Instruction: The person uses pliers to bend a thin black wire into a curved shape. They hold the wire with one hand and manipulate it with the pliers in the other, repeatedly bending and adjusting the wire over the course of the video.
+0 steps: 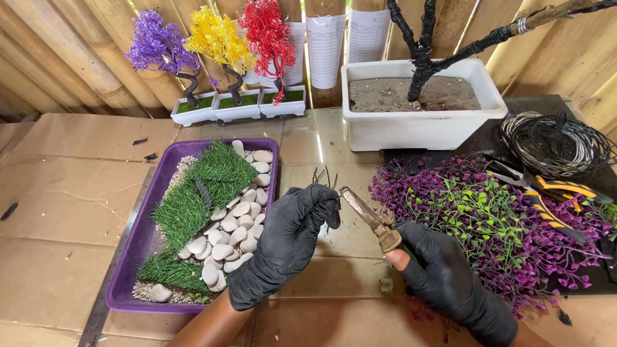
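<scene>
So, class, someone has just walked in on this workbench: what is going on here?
A person in black gloves works over a cardboard-covered table. The left hand pinches a small bundle of dark wires, while the right hand holds pliers with the tip up by the wires. A purple tray of fake grass and white pebbles sits to the left, purple-green foliage to the right.

Thin dark wire pieces [323, 176] upright, brass-coloured pliers [369, 218] angled, jaws beside the wires

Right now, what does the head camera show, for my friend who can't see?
Two black-gloved hands work over a table: the left hand pinches thin wires, the right hand grips pliers. A purple tray sits left.
</scene>
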